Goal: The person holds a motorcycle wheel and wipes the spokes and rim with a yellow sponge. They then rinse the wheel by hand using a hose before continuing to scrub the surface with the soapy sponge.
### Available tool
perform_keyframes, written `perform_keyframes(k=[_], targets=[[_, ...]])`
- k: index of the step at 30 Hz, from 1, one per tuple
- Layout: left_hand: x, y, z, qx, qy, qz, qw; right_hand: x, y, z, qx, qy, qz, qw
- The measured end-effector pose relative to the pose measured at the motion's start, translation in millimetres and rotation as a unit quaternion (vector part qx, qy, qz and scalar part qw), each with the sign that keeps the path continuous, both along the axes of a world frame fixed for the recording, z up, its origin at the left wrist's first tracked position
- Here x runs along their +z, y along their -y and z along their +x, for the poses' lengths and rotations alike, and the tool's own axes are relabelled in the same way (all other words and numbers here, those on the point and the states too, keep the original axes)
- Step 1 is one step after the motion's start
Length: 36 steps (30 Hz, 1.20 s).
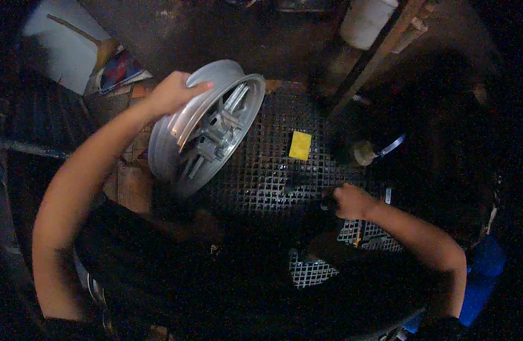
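A silver alloy motorcycle wheel rim is tilted up on its edge in front of me, left of the middle. My left hand grips its upper outer edge, thumb across the rim band. The spokes and hub face right. To the right, my right hand is closed around a small dark object, too dim to name. A yellow rectangular pad, perhaps a sponge, lies on the metal grating between the rim and my right hand.
A white bucket stands at the back right near a slanting wooden beam. A round pale object with a bluish strip lies to the right. Upper left, a light panel leans. Blue material shows lower right.
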<state>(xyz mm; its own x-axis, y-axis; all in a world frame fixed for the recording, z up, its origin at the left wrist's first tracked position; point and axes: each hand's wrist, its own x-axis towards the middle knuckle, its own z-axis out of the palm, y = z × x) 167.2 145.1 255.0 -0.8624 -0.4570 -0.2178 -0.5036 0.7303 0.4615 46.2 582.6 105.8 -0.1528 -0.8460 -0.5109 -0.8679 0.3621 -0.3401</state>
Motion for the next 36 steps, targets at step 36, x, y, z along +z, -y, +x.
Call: perform_keyframes(k=[36], targets=[[-46,23,91,0.028,0.114,0.400,0.909,-35,17,-109,-0.493,-0.155,-0.581,0.629]])
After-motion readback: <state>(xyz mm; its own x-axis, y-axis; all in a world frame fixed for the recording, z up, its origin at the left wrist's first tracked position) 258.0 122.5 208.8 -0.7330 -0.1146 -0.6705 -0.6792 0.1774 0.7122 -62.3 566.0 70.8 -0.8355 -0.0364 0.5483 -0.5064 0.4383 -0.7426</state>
